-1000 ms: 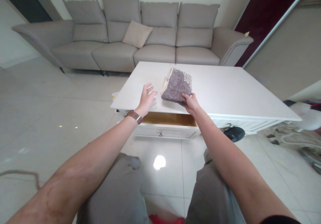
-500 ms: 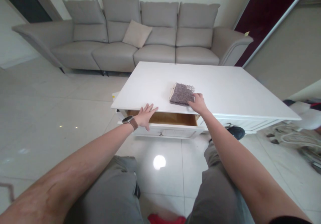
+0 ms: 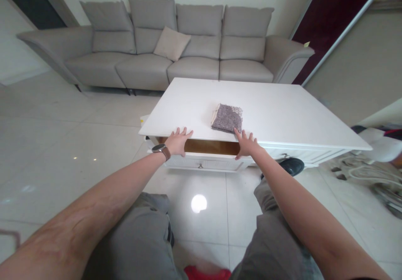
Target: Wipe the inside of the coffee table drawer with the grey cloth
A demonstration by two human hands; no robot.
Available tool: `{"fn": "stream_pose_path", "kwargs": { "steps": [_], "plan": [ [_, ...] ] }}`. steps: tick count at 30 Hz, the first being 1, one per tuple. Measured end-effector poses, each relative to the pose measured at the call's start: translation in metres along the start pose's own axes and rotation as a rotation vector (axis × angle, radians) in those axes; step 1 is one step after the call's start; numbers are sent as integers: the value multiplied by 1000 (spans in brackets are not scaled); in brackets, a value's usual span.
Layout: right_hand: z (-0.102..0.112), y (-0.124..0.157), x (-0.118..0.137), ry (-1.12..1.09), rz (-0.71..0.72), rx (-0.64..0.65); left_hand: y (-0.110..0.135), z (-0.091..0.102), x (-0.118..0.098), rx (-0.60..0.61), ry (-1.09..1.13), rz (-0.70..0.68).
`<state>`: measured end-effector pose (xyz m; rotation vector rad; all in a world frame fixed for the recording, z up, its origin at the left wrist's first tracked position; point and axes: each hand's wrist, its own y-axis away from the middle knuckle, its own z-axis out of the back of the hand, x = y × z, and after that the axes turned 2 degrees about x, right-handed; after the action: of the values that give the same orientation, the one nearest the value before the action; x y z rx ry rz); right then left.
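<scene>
Folded cloth: I have the folded cloth (image 3: 227, 117) lying flat on the worktop (image 3: 282, 112), near its front edge, just behind the right hand (image 3: 247, 143).
Drawer: The drawer (image 3: 216, 164) stands partly open below that edge, its bare wooden inside showing between the two hands.
Left hand: On my feed the left hand (image 3: 178, 142) has its fingers spread wide, holding nothing, at the drawer's left part, thumb down toward the front panel.
Right hand: Its fingers are wide too, with nothing gripped; one fingertip meets or nearly meets the cloth's near corner, and I cannot tell which.
Cloth corner: I judge that a sideways brush from that fingertip could skew the cloth or drag it toward the edge.
Drawer gap: Fingers could get pinched, I think, if the drawer slid in while they lie across the opening.
Drawer sides: Uneven pressure from the two hands might make it rack and jam.
Watch: The watch (image 3: 159, 147) could knock the drawer's corner if the left wrist dropped.
</scene>
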<state>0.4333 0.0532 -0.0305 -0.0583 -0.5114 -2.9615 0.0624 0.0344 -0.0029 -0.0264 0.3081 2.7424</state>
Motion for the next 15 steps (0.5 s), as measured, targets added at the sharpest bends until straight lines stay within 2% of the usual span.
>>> {"fn": "stream_pose_path", "kwargs": {
  "steps": [4, 9, 15],
  "plan": [
    [-4, 11, 12, 78, -18, -92, 1, 1, -1, -56, -21, 9],
    [-9, 21, 24, 143, -37, -295, 0, -2, -7, -154, -25, 41],
    [-12, 19, 25, 70, -48, -387, -9, -8, -10, -141, -28, 68]
  ]
}}
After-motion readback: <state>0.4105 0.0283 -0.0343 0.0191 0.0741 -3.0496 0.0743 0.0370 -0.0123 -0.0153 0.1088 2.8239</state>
